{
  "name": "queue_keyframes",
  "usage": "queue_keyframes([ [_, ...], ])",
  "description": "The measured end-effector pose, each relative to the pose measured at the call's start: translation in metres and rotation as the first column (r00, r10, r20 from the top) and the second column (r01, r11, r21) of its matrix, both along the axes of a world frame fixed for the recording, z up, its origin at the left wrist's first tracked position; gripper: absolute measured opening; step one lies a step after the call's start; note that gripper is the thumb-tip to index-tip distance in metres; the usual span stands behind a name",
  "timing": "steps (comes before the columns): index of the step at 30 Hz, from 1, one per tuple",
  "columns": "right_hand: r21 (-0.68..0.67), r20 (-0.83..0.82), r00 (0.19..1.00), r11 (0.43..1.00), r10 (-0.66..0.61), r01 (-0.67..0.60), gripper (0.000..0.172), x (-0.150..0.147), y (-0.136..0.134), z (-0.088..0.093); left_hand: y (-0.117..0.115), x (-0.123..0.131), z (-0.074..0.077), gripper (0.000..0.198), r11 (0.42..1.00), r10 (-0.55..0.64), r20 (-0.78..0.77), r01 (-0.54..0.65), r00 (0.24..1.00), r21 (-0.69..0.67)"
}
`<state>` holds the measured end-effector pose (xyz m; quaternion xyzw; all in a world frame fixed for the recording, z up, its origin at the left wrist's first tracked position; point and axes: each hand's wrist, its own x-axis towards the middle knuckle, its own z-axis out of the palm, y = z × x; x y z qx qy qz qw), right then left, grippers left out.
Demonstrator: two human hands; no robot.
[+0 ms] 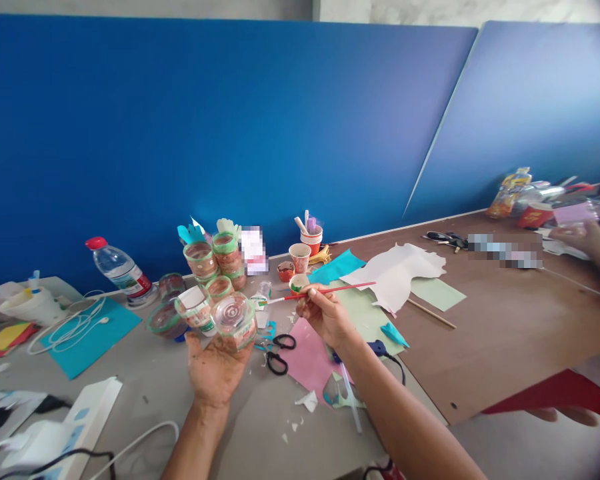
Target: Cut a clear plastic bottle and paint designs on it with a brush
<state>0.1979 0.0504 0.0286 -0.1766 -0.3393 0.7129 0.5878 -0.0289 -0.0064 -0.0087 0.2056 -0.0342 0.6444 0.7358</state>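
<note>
My left hand (219,370) is palm up with its fingers under a clear-lidded round container (234,320) with a green rim, holding it tilted. Between the thumb and fingers of my right hand (325,313) is a thin red paintbrush (350,287), its bristle end pointing left near the container's rim. Behind the held container stand several cups with green rims, two of them stacked towers (226,253). A small cup with green paint (299,284) is just behind my right hand. Black-handled scissors (279,362) lie between my two forearms.
A water bottle (125,273) leans at the left, near a blue sheet (93,337) with white earphones. A power strip (87,427) lies front left. Pink paper (313,357), torn white paper (397,270) and a glue gun (377,348) are at the right. Another person's hand (587,240) is far right.
</note>
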Motion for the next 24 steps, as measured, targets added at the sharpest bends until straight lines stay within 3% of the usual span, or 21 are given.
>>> queue_keyframes([
  [6, 0.019, 0.008, 0.998, 0.998, 0.063, -0.063, 0.021, -0.0026, -0.0016, 0.0002, -0.0004, 0.0000, 0.0020, 0.063, 0.999, -0.021, -0.001, 0.021, 1.000, 0.027],
  [11, 0.044, -0.032, 0.999, 0.999, 0.021, -0.019, 0.020, -0.0009, -0.0026, -0.0003, 0.0003, 0.0009, 0.0035, 0.065, 0.998, -0.049, 0.075, 0.046, 0.996, 0.035],
  [16, 0.086, 0.046, 0.998, 0.996, 0.036, -0.039, 0.020, -0.0033, -0.0011, -0.0059, -0.0004, 0.0003, 0.0036, 0.071, 0.999, -0.051, 0.049, 0.051, 0.997, 0.000],
  [21, 0.104, 0.053, 0.997, 0.994, -0.051, 0.045, 0.016, 0.0003, 0.0022, -0.0053, -0.0015, 0.0017, 0.0060, 0.066, 0.999, -0.017, 0.063, 0.019, 0.998, -0.027],
  [24, 0.110, 0.051, 0.999, 0.994, -0.013, 0.008, 0.018, 0.0023, 0.0017, -0.0027, -0.0010, 0.0015, 0.0049, 0.065, 0.999, -0.023, 0.062, 0.025, 0.998, -0.031],
])
